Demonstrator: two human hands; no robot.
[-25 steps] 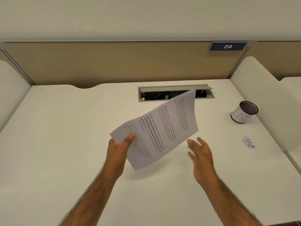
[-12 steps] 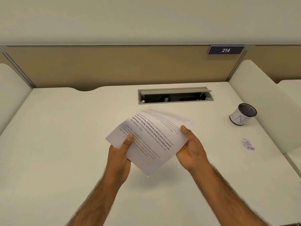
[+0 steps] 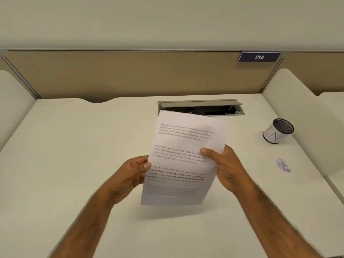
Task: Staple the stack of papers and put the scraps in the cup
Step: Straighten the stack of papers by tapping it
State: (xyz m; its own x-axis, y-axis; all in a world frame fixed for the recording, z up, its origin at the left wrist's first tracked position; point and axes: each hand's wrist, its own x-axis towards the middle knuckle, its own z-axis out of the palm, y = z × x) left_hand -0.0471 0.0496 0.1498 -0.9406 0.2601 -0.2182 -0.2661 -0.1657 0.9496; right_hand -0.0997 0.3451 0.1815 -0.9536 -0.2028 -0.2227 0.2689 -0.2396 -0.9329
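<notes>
We see the papers (image 3: 186, 157) held upright above the tabletop (image 3: 74, 146), between both hands, with the printed side facing the camera. The left hand (image 3: 128, 179) pinches the left edge about halfway down, thumb on the front and fingers behind the sheet. The right hand (image 3: 227, 168) takes the right edge a little higher, thumb laid across the print and its fingers hidden behind the page. Each grip is narrow and closed on the papers. Their bottom edge hangs clear of the tabletop, with a soft shadow under it. Their top edge covers the left end of the open hatch (image 3: 214, 108) set into the tabletop. The print is blurred, and we cannot tell how many sheets there are.

Far to the right stands the cup (image 3: 278, 134), white below a dark mesh rim, well apart from the hands. The scraps (image 3: 283, 165) lie in a small heap on the tabletop, nearer to us than the cup and not touching it.

Behind, a tan partition (image 3: 130, 75) carries a dark sign (image 3: 259, 57) reading 214.
</notes>
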